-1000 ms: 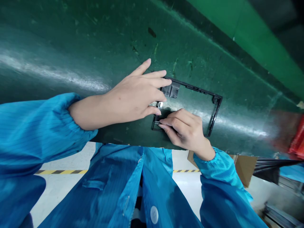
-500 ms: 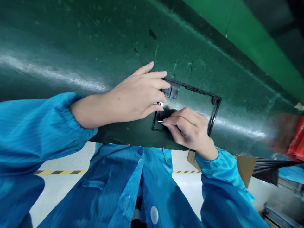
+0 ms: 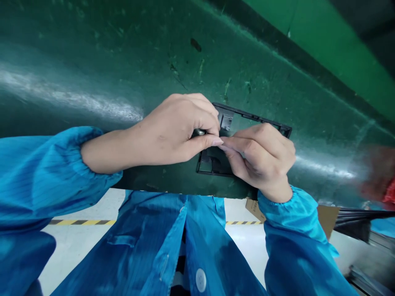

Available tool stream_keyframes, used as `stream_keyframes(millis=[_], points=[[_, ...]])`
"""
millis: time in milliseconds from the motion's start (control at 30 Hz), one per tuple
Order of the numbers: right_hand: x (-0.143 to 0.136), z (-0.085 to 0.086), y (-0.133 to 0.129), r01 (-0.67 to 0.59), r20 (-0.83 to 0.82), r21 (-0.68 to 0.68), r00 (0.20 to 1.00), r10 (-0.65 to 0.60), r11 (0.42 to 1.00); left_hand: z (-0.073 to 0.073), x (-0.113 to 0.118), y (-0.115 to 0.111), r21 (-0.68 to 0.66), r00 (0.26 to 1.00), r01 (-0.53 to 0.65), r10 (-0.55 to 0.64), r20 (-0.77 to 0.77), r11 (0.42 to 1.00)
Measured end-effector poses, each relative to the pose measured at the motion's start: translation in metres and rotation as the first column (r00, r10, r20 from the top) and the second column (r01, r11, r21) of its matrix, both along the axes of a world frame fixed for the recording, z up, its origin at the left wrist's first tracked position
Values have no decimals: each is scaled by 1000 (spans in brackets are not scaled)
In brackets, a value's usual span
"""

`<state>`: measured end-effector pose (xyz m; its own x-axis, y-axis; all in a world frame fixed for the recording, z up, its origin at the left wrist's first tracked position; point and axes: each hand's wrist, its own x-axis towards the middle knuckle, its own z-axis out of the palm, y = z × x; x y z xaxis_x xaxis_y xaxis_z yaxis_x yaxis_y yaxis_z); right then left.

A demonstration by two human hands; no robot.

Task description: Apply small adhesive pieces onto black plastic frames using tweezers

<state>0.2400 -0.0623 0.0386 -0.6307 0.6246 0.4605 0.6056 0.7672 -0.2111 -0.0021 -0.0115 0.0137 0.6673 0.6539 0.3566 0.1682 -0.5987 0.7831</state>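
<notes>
A thin black rectangular plastic frame (image 3: pixel 253 116) lies flat on the green worktop (image 3: pixel 129 74), its right side partly covered by my right hand. Above its left part, the fingertips of both hands meet. My left hand (image 3: pixel 182 127) is closed in a pinch, thumb against curled fingers. My right hand (image 3: pixel 262 154) pinches too, thumb and forefinger touching the left fingertips. Whatever sits between the fingertips is too small or too hidden to make out. At the frame's upper left corner shows a dark flat tab (image 3: pixel 226 120).
A raised green ledge (image 3: pixel 296 37) runs along the worktop's far side. Something red (image 3: pixel 390 191) lies at the right edge. Below the near edge are a cardboard box (image 3: pixel 255 209), black sheeting (image 3: pixel 353 224) and a floor with yellow-black striped tape (image 3: pixel 83 222).
My left hand has gone from spread fingers on the frame to a pinch. My right hand has moved up and right, bringing its fingertips against the left ones. The small shiny piece it held no longer shows.
</notes>
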Motion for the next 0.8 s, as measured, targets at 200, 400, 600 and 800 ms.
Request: stream_keyframes(millis=[200, 400, 600, 800], points=[[-1, -4, -3, 30, -38, -16, 999, -31, 999, 6, -1, 0, 0, 999, 34, -34, -21, 999], [-5, -5, -5, 19, -121, 10, 992, -18, 1000, 17, -4, 3, -94, 991, 132, -130, 23, 987], [-4, -9, -7, 34, -172, 4, 985, -33, 999, 21, -6, 5, -124, 994, 112, -109, 30, 986], [1, -10, -13, 13, -128, -88, 991, -24, 996, 14, -6, 6, -35, 997, 78, -78, 13, 996]])
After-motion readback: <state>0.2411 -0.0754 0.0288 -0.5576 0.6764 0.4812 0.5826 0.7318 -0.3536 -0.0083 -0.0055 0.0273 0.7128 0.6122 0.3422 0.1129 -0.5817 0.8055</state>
